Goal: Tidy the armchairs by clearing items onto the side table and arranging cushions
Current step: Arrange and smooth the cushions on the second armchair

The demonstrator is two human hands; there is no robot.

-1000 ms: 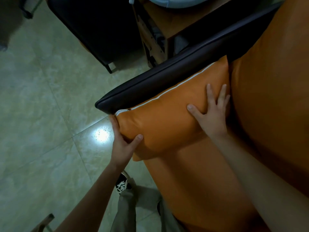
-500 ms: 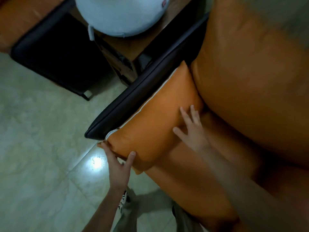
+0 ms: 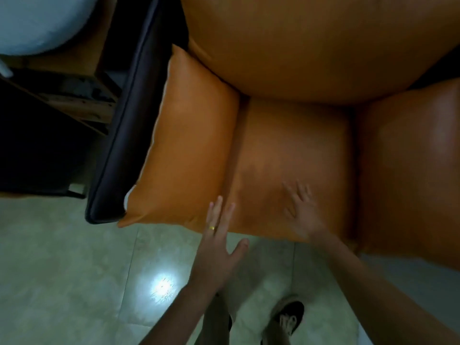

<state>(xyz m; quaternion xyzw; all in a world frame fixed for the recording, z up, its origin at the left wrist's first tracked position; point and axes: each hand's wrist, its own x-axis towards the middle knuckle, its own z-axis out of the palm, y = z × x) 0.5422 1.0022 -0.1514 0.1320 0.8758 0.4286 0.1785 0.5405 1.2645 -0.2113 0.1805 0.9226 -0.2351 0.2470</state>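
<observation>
An orange leather cushion (image 3: pixel 189 143) leans against the dark armrest (image 3: pixel 119 135) on the armchair's left side. The orange seat (image 3: pixel 293 150) lies in the middle, with the big back cushion (image 3: pixel 311 46) above it and another orange cushion (image 3: pixel 410 170) on the right. My left hand (image 3: pixel 219 242) hovers flat at the seat's front edge, fingers apart, fingertips by the left cushion's lower corner, holding nothing. My right hand (image 3: pixel 302 212), blurred, is spread over the front of the seat and empty.
A wooden side table (image 3: pixel 82 68) stands left of the armrest with a pale blue round thing (image 3: pixel 32 23) on it. Under me lies a tiled floor (image 3: pixel 74 270) with a light glare; my shoes (image 3: pixel 288 317) stand close to the chair front.
Both hands have let go of the left cushion and drawn back toward the seat's front. The view has swung right, now looking straight down on the armchair seat.
</observation>
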